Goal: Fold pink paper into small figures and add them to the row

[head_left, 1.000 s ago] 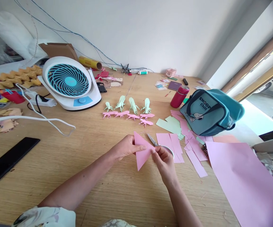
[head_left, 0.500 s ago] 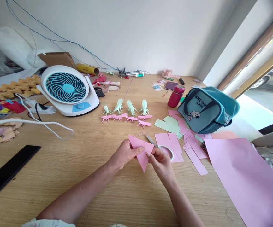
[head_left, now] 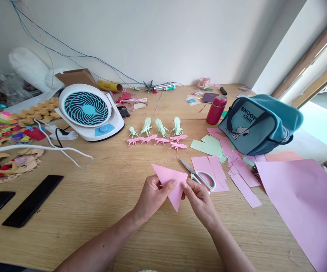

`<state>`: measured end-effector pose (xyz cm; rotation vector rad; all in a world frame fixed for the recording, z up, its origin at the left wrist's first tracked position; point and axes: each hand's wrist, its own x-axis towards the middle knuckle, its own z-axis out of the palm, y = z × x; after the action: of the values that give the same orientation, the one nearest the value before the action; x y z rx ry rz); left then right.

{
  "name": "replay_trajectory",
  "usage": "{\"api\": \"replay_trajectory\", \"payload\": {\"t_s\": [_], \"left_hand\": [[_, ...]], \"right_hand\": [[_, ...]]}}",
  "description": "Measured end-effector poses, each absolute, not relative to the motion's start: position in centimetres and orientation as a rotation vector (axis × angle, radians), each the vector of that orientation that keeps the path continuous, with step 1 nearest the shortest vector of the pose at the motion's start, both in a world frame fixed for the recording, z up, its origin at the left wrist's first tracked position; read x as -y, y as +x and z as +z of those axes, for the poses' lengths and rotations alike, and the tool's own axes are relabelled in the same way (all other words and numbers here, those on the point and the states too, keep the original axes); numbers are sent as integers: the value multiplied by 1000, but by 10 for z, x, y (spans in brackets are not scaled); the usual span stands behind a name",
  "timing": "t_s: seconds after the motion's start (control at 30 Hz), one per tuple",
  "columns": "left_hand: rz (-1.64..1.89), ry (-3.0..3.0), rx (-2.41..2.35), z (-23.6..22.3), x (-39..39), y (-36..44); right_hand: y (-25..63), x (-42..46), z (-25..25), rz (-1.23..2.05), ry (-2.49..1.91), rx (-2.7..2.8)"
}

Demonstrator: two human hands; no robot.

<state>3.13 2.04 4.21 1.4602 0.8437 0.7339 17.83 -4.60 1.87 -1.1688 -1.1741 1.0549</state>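
Note:
A pink sheet of paper folded into a triangle (head_left: 171,176) is held above the table between both hands. My left hand (head_left: 154,194) pinches it from the left, thumb lying on its face and fingers behind. At the right corner my right hand (head_left: 199,196) grips the edge between thumb and fingers. White-handled scissors (head_left: 199,176) lie just beyond my right hand, partly over cut pink paper (head_left: 208,166). Farther back stand several green folded paper insects (head_left: 161,127), with pink paper insects (head_left: 162,141) in front of them.
On the left are a white fan (head_left: 91,111), a white cable (head_left: 67,149) and a black phone (head_left: 34,200). To the right stand a red flask (head_left: 216,109) and a teal bag (head_left: 254,124), with pink strips (head_left: 246,190) and a large pink sheet (head_left: 299,196) nearby.
The view has turned slightly left, so things on the table appear shifted right. Both hands keep hold of the pink paper, which is tilted slightly differently.

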Motion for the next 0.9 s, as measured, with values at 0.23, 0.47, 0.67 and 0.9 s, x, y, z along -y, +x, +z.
{"api": "replay_trajectory", "payload": {"t_s": [0.23, 0.47, 0.67, 0.9], "left_hand": [[775, 1509, -792, 49, -16, 34], [852, 1565, -895, 46, -19, 32], [884, 1406, -951, 34, -24, 32], [928, 1091, -937, 33, -26, 38]], "right_hand": [[179, 48, 18, 1049, -1164, 1177], [181, 47, 14, 995, -1179, 1180], [181, 45, 14, 975, -1235, 1235], [180, 44, 12, 932, -1318, 1206]]}}
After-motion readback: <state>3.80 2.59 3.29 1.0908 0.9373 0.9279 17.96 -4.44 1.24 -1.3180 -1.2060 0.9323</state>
